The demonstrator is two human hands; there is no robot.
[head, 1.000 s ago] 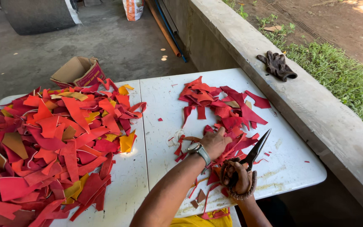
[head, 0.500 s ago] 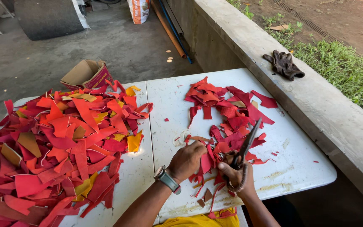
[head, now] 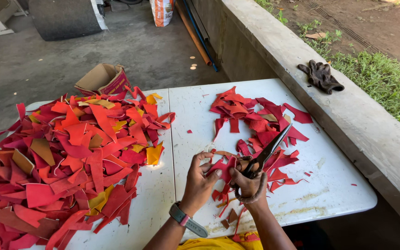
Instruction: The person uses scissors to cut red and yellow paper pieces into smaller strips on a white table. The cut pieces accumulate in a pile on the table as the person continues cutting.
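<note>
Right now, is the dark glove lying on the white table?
No, the dark glove lies on the concrete ledge beside the white table.

A white folding table point(head: 329, 185) with a centre seam carries everything. A large heap of red, orange and yellow leather offcuts point(head: 70, 157) covers its nine o'clock half. A smaller pile of red cut pieces point(head: 255, 118) lies from the centre toward one o'clock. Tiny red scraps point(head: 230, 215) are scattered near the six o'clock edge.
</note>
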